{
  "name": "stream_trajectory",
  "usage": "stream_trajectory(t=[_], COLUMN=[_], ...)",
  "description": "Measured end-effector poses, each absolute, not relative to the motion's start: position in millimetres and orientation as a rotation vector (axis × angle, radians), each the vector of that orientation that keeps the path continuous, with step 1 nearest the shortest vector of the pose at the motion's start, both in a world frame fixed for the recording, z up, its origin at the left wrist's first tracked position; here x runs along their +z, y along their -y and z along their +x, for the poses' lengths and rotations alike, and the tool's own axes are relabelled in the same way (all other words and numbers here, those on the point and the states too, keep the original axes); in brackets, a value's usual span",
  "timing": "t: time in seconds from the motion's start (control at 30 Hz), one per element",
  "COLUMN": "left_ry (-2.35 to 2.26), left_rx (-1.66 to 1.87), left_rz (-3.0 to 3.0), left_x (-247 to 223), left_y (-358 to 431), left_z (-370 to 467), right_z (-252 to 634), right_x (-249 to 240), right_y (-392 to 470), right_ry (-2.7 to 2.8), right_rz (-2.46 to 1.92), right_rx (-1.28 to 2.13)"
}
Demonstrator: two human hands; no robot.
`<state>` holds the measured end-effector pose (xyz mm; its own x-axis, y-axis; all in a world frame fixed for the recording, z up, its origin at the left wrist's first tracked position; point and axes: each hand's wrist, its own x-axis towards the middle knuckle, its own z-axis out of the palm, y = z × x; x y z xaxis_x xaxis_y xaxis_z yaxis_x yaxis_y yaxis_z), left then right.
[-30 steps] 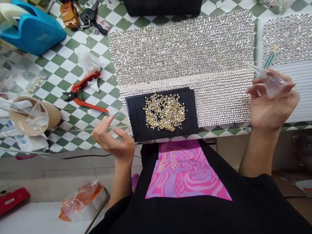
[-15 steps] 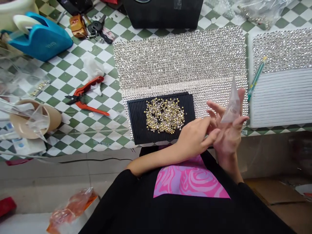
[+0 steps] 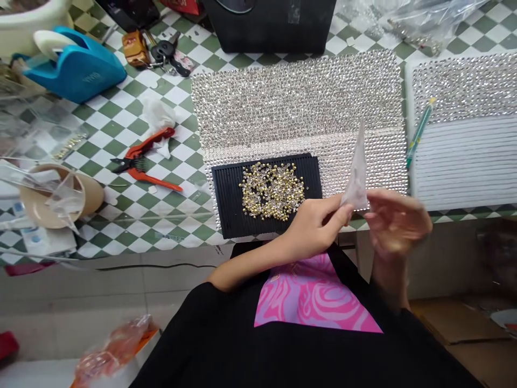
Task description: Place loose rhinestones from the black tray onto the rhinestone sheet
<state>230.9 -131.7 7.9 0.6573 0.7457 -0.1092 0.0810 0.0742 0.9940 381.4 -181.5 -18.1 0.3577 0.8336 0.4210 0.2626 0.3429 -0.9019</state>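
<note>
My left hand point(image 3: 317, 221) pinches the wide lower end of a small clear plastic piping bag point(image 3: 356, 178), which stands with its narrow tip up. My right hand point(image 3: 398, 221) is just right of the bag, blurred by motion. Its bent fingers are apart and reach toward the bag's base; whether they touch it I cannot tell. Below and left of the bag lies a black ribbed tray point(image 3: 228, 215) bearing a heap of loose gold and clear rhinestones point(image 3: 272, 191). The tray rests on a silvery rhinestone sheet point(image 3: 299, 102).
A white ridged board point(image 3: 464, 167), partly covered with rhinestones, is at the right, with a green pen point(image 3: 420, 132) on its left edge. Red-handled pliers point(image 3: 139, 161), a blue tape dispenser point(image 3: 86, 67), keys point(image 3: 165, 51) and a beige cup point(image 3: 91, 191) are at the left. A black box point(image 3: 270, 27) stands behind.
The piping bag has moved left from my right palm into my left hand's pinch. My right hand has turned and come away from around the bag, its upright fingers now lowered.
</note>
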Motion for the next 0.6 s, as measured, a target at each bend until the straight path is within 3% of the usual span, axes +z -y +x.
stream_trajectory(t=[0.23, 0.43, 0.6], left_ry=[-0.616, -0.578, -0.702], left_rx=[0.393, 0.353, 0.950], left_rz=[1.083, 0.982, 1.393], left_x=[23, 20, 2], left_y=[129, 136, 145], left_z=[215, 212, 216], right_z=[393, 377, 365], right_x=[-7, -16, -17], right_y=[180, 178, 181], right_ry=[1.588, 1.477, 1.310], right_rz=[-1.111, -1.129, -1.173], right_rx=[0.431, 0.230, 0.265])
